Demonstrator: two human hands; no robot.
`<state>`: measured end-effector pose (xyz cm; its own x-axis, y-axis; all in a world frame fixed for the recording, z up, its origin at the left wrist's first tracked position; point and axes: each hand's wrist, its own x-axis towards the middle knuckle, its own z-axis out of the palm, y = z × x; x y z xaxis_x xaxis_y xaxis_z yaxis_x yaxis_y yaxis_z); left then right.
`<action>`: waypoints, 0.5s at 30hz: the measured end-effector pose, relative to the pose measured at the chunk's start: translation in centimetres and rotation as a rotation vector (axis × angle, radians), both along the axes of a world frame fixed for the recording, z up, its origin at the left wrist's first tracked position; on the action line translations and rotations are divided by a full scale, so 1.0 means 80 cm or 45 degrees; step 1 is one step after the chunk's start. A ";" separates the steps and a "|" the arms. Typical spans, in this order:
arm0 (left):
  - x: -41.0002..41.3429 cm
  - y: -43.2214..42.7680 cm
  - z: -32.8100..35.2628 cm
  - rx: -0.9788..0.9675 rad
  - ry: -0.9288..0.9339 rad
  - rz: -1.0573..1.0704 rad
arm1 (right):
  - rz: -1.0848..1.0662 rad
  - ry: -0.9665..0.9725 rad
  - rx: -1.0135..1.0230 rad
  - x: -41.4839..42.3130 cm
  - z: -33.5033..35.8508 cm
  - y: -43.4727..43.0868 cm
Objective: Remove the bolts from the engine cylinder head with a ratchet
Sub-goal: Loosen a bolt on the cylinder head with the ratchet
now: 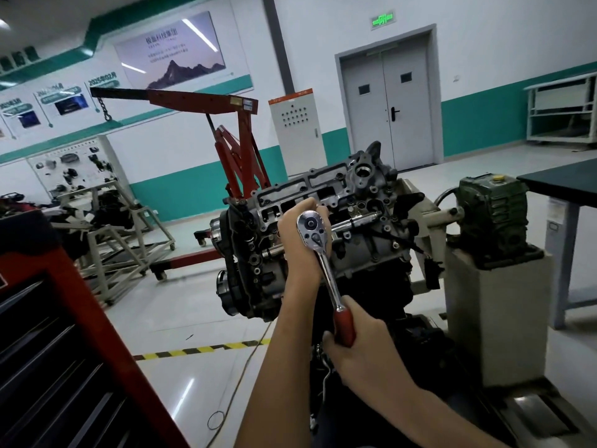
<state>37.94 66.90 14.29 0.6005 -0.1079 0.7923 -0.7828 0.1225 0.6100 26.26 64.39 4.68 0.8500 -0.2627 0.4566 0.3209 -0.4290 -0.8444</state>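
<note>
While a bolt is addressed, the ratchet (327,270) is held at both ends.
The red grip is enclosed by the curled fingers of the right hand (358,347), presumably so that turning force is applied at the long end of the lever. The chrome drive end is cupped from behind by the left hand (300,244), fingers curled over it, apparently to keep it pressed square on the fastener. The socket and bolt are hidden by that hand, so engagement cannot be confirmed. The engine cylinder head (365,192) is located directly behind the hands, tilted toward the viewer on its stand (494,318) for access. A red engine hoist (239,147) is seen beyond it.
</note>
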 end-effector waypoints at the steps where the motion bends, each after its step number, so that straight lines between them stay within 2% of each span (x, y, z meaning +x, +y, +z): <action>1: 0.000 0.000 0.000 0.000 -0.001 -0.009 | 0.016 -0.010 0.036 0.001 -0.001 0.007; 2: 0.001 0.001 0.000 0.025 -0.018 -0.013 | 0.018 -0.011 0.025 0.000 0.003 0.004; 4: 0.005 0.008 0.001 0.129 -0.067 -0.021 | -0.001 -0.011 -0.158 -0.008 0.017 -0.029; 8: 0.011 0.026 0.015 0.381 -0.105 -0.022 | -0.030 0.093 -0.877 -0.011 0.084 -0.132; 11: 0.006 0.026 0.021 0.482 -0.142 -0.002 | -0.227 0.027 -1.350 0.003 0.137 -0.178; 13: 0.005 0.022 0.020 0.390 -0.126 -0.011 | -0.271 0.007 -1.341 0.006 0.135 -0.179; 15: 0.007 0.017 0.013 0.279 -0.118 -0.007 | -0.223 0.025 -1.074 0.000 0.098 -0.153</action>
